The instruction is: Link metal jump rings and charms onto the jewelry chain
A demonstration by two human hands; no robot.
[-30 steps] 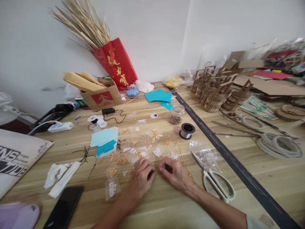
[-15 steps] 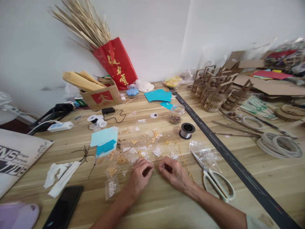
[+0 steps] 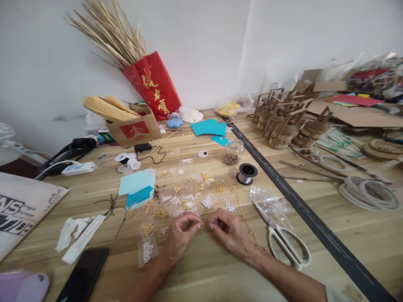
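My left hand (image 3: 182,231) is pinched, thumb against forefinger, just in front of the small bags of beads; whatever sits in the pinch is too small to name. Close to its right, my right hand (image 3: 229,231) is curled with fingertips together, and its contents are hidden. A narrow gap separates the two hands. Behind them lie silver beads (image 3: 206,201) and gold beads (image 3: 160,213) in clear bags. A gold chain (image 3: 244,216) runs beside my right hand. White-handled scissors (image 3: 285,241) lie farther right, near a spool of clear line (image 3: 246,174).
A black strip (image 3: 292,197) crosses the wooden table on the right. Small woven baskets (image 3: 280,134) and tape rolls (image 3: 368,193) stand beyond it. At left are a phone (image 3: 83,274), white cloth strips (image 3: 82,237) and blue paper (image 3: 137,184). A red bag (image 3: 155,88) leans at the back.
My left hand has tilted slightly, its thumb and forefinger closing into a tighter pinch. My right hand has stayed nearly in place. The view has shifted a little.
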